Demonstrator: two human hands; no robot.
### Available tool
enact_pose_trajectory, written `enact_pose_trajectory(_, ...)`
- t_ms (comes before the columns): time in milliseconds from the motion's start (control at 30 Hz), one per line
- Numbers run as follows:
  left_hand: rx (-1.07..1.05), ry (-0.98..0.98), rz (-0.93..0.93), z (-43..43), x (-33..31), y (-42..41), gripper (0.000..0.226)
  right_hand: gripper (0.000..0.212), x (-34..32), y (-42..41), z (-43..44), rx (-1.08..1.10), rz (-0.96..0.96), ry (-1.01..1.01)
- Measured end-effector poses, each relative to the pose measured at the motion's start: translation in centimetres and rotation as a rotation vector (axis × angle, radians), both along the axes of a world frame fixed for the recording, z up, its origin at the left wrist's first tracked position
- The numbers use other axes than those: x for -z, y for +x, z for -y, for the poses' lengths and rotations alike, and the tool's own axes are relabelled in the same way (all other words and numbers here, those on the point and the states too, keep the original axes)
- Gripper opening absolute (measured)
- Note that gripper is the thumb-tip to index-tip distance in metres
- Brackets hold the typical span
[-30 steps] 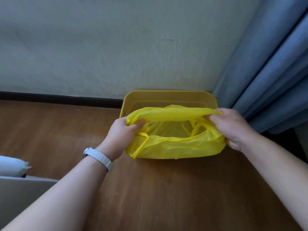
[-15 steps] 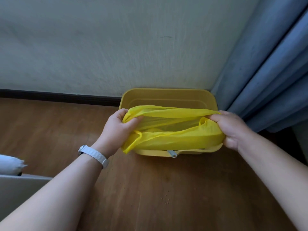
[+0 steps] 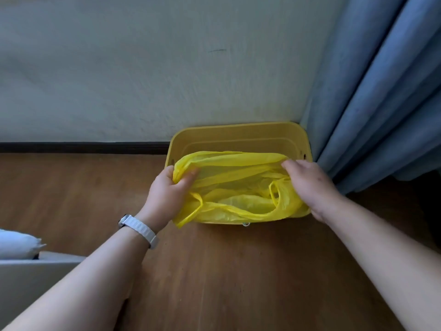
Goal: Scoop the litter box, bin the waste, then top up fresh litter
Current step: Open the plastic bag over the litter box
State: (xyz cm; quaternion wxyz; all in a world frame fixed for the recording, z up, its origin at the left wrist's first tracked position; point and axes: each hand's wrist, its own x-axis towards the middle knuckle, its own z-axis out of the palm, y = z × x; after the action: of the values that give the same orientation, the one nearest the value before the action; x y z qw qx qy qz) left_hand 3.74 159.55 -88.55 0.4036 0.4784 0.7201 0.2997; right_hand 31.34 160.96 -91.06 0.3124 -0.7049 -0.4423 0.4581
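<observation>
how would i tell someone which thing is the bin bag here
Find the corner where the pale wall meets the blue curtain; a yellow bin stands there on the wooden floor. The bag is the thin yellow film held across its top by the left hand and right hand. Unlike the rigid bin, it is crinkled, see-through and has loop handles.

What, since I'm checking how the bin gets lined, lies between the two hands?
In the head view, the yellow plastic bag spans the gap, its mouth held open between the left hand and right hand, over the yellow bin.
</observation>
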Motion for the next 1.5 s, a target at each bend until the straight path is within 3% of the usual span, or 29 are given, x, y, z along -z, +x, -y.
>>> enact_pose_trajectory(100,0.119,-0.103,-0.219,-0.3,-0.5,0.1,0.035,0.036,0.7,-0.2,0.3,-0.085,-0.019,-0.041)
enact_pose_trajectory(200,0.263,-0.224,-0.447,-0.4,-2.2,0.0,0.051,0.032,1.7,-0.2,0.5,-0.168,-0.056,-0.068)
enact_pose_trajectory(300,0.490,-0.143,-0.811,0.0,-2.7,-0.6,0.079,0.035,2.2,-0.6,0.7,-0.223,-0.039,-0.068)
enact_pose_trajectory(367,0.589,-0.065,-0.907,0.4,-1.6,-1.6,0.094,0.040,2.3,-1.3,1.0,-0.248,-0.014,-0.031)
enact_pose_trajectory(433,0.639,-0.081,-0.933,0.9,0.0,-2.9,0.093,0.039,2.4,-2.3,1.6,-0.313,0.030,-0.014)
enact_pose_trajectory(500,0.677,-0.134,-0.973,1.4,1.7,-4.2,0.069,0.035,2.8,-3.6,2.6,-0.425,0.115,-0.010)
enact_pose_trajectory(567,0.711,-0.129,-0.950,1.7,3.4,-5.4,0.035,0.037,3.3,-4.8,4.1,-0.543,0.202,-0.036)
enact_pose_trajectory(667,0.718,-0.128,-0.894,1.6,5.5,-7.5,0.019,0.037,4.9,-6.2,6.5,-0.669,0.274,-0.112)
enact_pose_trajectory(767,0.740,-0.076,-0.910,0.9,7.1,-9.2,0.020,0.035,7.0,-7.2,7.6,-0.708,0.277,-0.213)
enact_pose_trajectory(867,0.781,0.113,-0.910,0.0,8.9,-10.2,0.026,0.033,8.3,-8.2,8.0,-0.683,0.319,-0.269)
enact_pose_trajectory(1033,0.757,0.282,-0.798,-1.3,10.6,-10.6,0.045,0.028,9.8,-8.8,8.2,-0.507,0.297,-0.288)
enact_pose_trajectory(1167,0.860,0.514,-0.778,-2.1,11.9,-10.9,0.021,0.026,9.8,-9.0,8.4,-0.342,0.259,-0.226)
enact_pose_trajectory(1233,0.853,0.521,-0.723,-2.0,12.6,-11.3,0.016,0.024,9.6,-9.2,8.3,-0.288,0.261,-0.167)
enact_pose_trajectory(1500,0.910,0.524,-0.714,-0.8,13.7,-12.4,0.047,0.022,7.9,-9.5,6.6,-0.284,0.453,0.018)
